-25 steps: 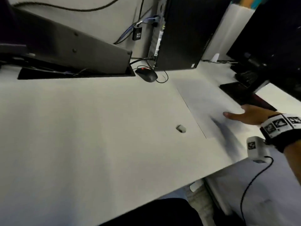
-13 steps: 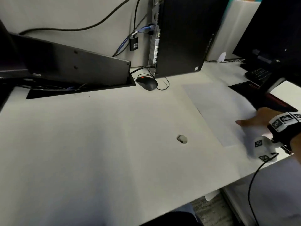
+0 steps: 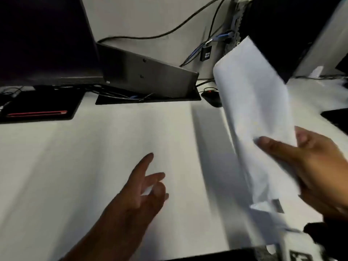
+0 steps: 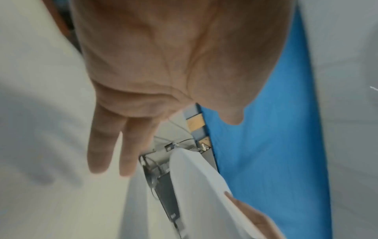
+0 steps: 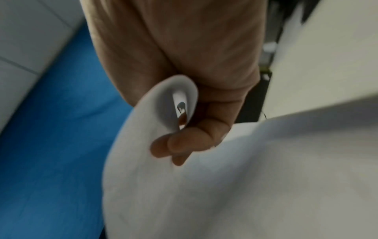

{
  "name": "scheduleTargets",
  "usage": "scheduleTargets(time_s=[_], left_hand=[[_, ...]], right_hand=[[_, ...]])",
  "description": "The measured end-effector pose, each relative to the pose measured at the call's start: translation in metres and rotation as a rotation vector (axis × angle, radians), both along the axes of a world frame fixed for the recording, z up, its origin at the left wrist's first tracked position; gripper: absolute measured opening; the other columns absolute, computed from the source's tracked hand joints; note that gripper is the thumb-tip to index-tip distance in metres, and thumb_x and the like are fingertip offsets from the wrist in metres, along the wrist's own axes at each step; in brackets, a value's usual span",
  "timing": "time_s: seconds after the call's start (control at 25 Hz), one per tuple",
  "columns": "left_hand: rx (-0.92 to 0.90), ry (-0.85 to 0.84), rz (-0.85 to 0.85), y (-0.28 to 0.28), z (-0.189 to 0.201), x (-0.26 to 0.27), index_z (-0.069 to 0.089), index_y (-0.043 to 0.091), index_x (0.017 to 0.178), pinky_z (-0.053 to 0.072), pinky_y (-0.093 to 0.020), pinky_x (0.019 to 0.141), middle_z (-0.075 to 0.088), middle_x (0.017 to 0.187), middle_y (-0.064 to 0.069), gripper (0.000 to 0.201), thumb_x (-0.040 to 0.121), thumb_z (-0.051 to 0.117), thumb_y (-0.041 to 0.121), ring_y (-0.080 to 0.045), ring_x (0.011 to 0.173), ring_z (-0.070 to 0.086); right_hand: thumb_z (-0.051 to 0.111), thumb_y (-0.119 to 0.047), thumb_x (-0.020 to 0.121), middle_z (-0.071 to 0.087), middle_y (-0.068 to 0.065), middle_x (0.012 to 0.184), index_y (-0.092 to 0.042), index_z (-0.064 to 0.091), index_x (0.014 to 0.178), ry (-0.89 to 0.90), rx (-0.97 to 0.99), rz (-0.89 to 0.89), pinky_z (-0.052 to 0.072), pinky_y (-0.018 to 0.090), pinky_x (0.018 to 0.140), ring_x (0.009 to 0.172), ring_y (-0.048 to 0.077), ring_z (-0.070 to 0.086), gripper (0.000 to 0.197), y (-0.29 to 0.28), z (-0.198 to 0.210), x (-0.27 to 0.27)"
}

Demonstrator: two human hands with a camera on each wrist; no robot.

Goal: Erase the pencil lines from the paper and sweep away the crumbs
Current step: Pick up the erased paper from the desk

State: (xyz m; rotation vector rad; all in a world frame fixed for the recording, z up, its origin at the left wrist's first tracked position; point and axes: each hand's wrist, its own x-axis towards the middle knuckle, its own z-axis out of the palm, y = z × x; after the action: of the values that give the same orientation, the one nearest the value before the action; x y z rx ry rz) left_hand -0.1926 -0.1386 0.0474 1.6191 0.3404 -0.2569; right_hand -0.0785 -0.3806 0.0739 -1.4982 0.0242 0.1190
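Observation:
The white paper [image 3: 254, 110] is off the table, held upright and curved in the air at the right. My right hand [image 3: 282, 140] pinches its lower part, thumb in front and fingers behind. The right wrist view shows the fingers [image 5: 184, 145] curled into the rolled paper [image 5: 225, 186]. My left hand [image 3: 150, 178] hovers low over the white table [image 3: 94, 166], fingers spread and mostly straight [image 4: 114, 161]. A pale patch shows between its thumb and fingers; I cannot tell whether that is the eraser or the table. No pencil lines or crumbs can be made out in the blur.
A black mouse [image 3: 211, 98] lies behind the paper by a dark computer tower [image 3: 282, 25]. A raised grey cable-tray lid [image 3: 146, 76] and a monitor [image 3: 43, 38] stand at the back. A black pad with a red edge [image 3: 37, 108] lies far left.
My right hand has lifted the paper off the table and brought it up and leftward. My left hand has come in over the spot where the small grey eraser lay.

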Motion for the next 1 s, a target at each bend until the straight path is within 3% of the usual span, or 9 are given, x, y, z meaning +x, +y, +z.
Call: scheduleTargets(time_s=[0.12, 0.28, 0.36, 0.44, 0.52, 0.6, 0.8, 0.92, 1.0], left_hand=[[-0.125, -0.015, 0.167, 0.009, -0.023, 0.004, 0.039, 0.053, 0.138, 0.056, -0.038, 0.087, 0.064, 0.126, 0.016, 0.118, 0.031, 0.068, 0.093, -0.013, 0.1, 0.072], [-0.373, 0.11, 0.276, 0.009, -0.027, 0.004, 0.057, 0.029, 0.13, 0.058, -0.046, 0.086, 0.073, 0.115, -0.002, 0.075, 0.064, 0.068, 0.063, -0.024, 0.096, 0.073], [-0.403, 0.12, 0.295, 0.011, -0.024, 0.003, 0.063, 0.022, 0.122, 0.059, -0.045, 0.083, 0.075, 0.109, -0.007, 0.051, 0.078, 0.081, 0.04, -0.026, 0.096, 0.073], [-0.183, 0.071, 0.365, 0.02, -0.031, 0.004, 0.06, 0.029, 0.124, 0.059, -0.038, 0.082, 0.075, 0.107, 0.006, 0.068, 0.065, 0.091, 0.021, -0.013, 0.092, 0.073], [0.238, 0.052, 0.364, 0.032, -0.037, 0.005, 0.037, 0.047, 0.138, 0.05, -0.024, 0.082, 0.064, 0.105, 0.023, 0.091, 0.067, 0.091, 0.026, 0.003, 0.087, 0.065], [0.563, 0.115, 0.203, 0.043, -0.048, 0.004, 0.009, 0.048, 0.152, 0.045, -0.019, 0.075, 0.053, 0.104, 0.021, 0.105, 0.079, 0.082, 0.031, -0.006, 0.083, 0.06], [0.923, 0.04, -0.039, 0.051, -0.065, 0.002, 0.03, 0.045, 0.15, 0.04, -0.014, 0.087, 0.04, 0.115, 0.022, 0.062, 0.095, 0.059, 0.041, -0.005, 0.097, 0.05], [1.079, -0.012, -0.156, 0.053, -0.062, 0.008, 0.03, 0.048, 0.149, 0.038, -0.011, 0.083, 0.032, 0.125, 0.023, 0.05, 0.102, 0.045, 0.041, -0.002, 0.102, 0.052], [1.178, 0.016, -0.213, 0.057, -0.06, 0.014, 0.023, 0.048, 0.152, 0.043, -0.016, 0.089, 0.024, 0.143, 0.02, 0.053, 0.102, 0.041, 0.046, -0.003, 0.122, 0.044]], right_hand=[[0.064, -0.006, 0.083, 0.074, 0.017, 0.1, -0.003, 0.071, 0.101, 0.221, 0.086, 0.262, 0.059, 0.037, 0.069, 0.088, 0.032, 0.072, 0.019, 0.046, -0.026, -0.02], [0.063, -0.009, 0.081, 0.073, 0.016, 0.102, -0.004, 0.07, 0.105, 0.297, 0.201, 0.387, 0.059, 0.033, 0.07, 0.093, 0.032, 0.071, 0.026, 0.067, -0.026, -0.027], [0.065, -0.011, 0.081, 0.074, 0.013, 0.102, -0.005, 0.069, 0.106, 0.303, 0.186, 0.421, 0.059, 0.035, 0.072, 0.094, 0.03, 0.071, 0.027, 0.072, -0.029, -0.028], [0.07, -0.017, 0.083, 0.075, -0.001, 0.098, -0.013, 0.066, 0.109, 0.227, -0.072, 0.408, 0.058, 0.032, 0.076, 0.09, 0.018, 0.072, 0.027, 0.072, -0.038, -0.028], [0.076, -0.032, 0.079, 0.07, -0.012, 0.091, -0.026, 0.055, 0.107, 0.068, -0.567, 0.372, 0.054, 0.022, 0.071, 0.081, 0.003, 0.067, 0.035, 0.065, -0.051, -0.025], [0.076, -0.042, 0.075, 0.063, -0.009, 0.09, -0.03, 0.041, 0.109, 0.036, -0.868, 0.429, 0.05, 0.024, 0.07, 0.081, 0.006, 0.062, 0.05, 0.061, -0.055, -0.024], [0.073, -0.054, 0.072, 0.059, -0.011, 0.119, -0.039, 0.006, 0.143, -0.025, -1.091, 0.551, 0.047, 0.028, 0.084, 0.104, 0.014, 0.06, 0.099, 0.056, -0.063, -0.015], [0.061, -0.072, 0.072, 0.03, -0.005, 0.144, -0.032, -0.024, 0.146, 0.011, -1.343, 0.619, 0.045, 0.029, 0.089, 0.124, 0.018, 0.047, 0.12, 0.054, -0.063, -0.01], [0.054, -0.081, 0.067, 0.011, -0.006, 0.155, -0.033, -0.018, 0.149, -0.143, -1.507, 0.688, 0.048, 0.031, 0.093, 0.134, 0.018, 0.036, 0.118, 0.056, -0.057, -0.013]])
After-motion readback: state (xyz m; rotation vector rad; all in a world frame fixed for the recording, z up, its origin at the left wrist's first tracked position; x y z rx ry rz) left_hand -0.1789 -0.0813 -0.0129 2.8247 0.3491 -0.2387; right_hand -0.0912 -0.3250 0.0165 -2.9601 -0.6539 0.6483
